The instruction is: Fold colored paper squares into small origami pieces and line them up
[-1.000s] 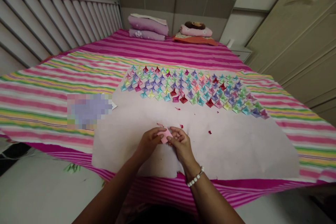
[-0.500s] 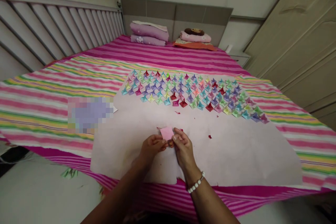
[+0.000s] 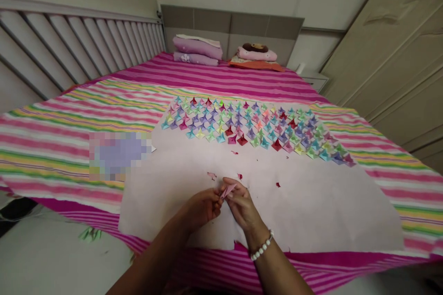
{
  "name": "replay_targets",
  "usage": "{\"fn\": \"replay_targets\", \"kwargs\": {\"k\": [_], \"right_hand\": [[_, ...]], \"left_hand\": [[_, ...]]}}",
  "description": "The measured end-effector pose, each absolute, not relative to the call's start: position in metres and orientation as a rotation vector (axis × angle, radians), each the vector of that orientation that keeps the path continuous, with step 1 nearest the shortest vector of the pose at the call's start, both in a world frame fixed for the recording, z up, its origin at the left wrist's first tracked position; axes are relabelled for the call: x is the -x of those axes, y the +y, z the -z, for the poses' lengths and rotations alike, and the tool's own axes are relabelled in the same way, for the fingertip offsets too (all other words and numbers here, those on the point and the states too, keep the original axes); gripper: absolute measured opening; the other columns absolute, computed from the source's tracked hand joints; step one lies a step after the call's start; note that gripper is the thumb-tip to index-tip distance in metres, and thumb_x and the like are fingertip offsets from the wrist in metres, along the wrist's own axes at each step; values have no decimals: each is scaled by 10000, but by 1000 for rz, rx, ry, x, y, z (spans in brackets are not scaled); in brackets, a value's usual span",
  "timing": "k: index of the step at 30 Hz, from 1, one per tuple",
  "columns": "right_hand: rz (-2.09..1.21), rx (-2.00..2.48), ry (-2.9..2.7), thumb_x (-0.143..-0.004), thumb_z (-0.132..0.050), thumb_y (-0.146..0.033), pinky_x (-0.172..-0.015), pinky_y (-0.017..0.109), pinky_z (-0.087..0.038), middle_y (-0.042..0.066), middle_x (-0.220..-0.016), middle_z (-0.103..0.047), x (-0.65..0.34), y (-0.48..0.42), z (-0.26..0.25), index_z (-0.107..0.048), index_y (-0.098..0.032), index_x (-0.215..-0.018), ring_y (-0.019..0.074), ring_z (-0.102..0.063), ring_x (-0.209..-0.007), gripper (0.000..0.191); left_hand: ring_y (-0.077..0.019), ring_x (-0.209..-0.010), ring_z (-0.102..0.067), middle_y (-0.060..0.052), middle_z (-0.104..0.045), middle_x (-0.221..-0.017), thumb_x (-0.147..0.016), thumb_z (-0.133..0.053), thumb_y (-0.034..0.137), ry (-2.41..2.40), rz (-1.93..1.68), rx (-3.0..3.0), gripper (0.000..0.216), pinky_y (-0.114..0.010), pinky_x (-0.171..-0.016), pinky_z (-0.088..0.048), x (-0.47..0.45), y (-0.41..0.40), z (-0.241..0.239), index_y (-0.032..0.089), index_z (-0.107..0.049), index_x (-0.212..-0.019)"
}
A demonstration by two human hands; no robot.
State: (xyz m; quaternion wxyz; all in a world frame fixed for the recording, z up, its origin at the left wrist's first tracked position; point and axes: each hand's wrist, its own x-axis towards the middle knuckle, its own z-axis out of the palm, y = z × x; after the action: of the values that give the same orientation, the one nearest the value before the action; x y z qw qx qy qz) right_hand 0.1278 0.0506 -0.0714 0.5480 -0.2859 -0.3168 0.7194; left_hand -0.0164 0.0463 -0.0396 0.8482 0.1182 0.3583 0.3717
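My left hand (image 3: pixel 205 206) and right hand (image 3: pixel 244 205) pinch a small, folded pink paper (image 3: pixel 227 191) between them above a white sheet (image 3: pixel 318 207); uneven pressure from either side could crease it crooked.

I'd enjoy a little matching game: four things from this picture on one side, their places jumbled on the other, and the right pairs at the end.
Things
1. White bead bracelet
2. Purple folded stack
3. Pink paper
4. Small folded paper shapes

Places
A. In front of the headboard
B. Held between the left hand and the right hand
C. In rows on the far part of the pale sheet
D. Around the wrist of the right hand

Pairs: 1-D, 2-A, 3-B, 4-C
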Motion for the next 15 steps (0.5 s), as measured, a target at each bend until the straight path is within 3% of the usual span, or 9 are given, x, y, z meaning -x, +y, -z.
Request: {"fn": "replay_targets", "kwargs": {"k": [5,9,15], "right_hand": [[-1694,681,-753,-642,-770,-180,-592,259,-495,-9,-685,-667,-127,52,71,-695,-200,-875,129,-586,-567,245],[-1658,690,-736,-631,-786,-184,-599,245,-491,-10,-684,-672,-126,54,72,-697,-201,-851,127,-585,-598,238],[-1619,734,-700,-583,-793,-146,-614,227,-466,-10,-715,-691,-125,55,75,-713,-191,-833,111,-571,-605,266]], "left_hand": [[-37,-510,-501,17,-572,-623,-615,-640,74,750,-757,-260,130,-153,-550,-411,15,45,38,125,-630,-734],[-69,-551,-516,10,-613,-658,-655,-655,175,961,-786,-579,163,-196,-568,-386,16,44,38,144,-661,-816],[-179,-847,-613,-35,-706,-841,-659,-643,177,1025,-976,-962,275,-298,-817,-430,26,45,31,157,-688,-929]]}}
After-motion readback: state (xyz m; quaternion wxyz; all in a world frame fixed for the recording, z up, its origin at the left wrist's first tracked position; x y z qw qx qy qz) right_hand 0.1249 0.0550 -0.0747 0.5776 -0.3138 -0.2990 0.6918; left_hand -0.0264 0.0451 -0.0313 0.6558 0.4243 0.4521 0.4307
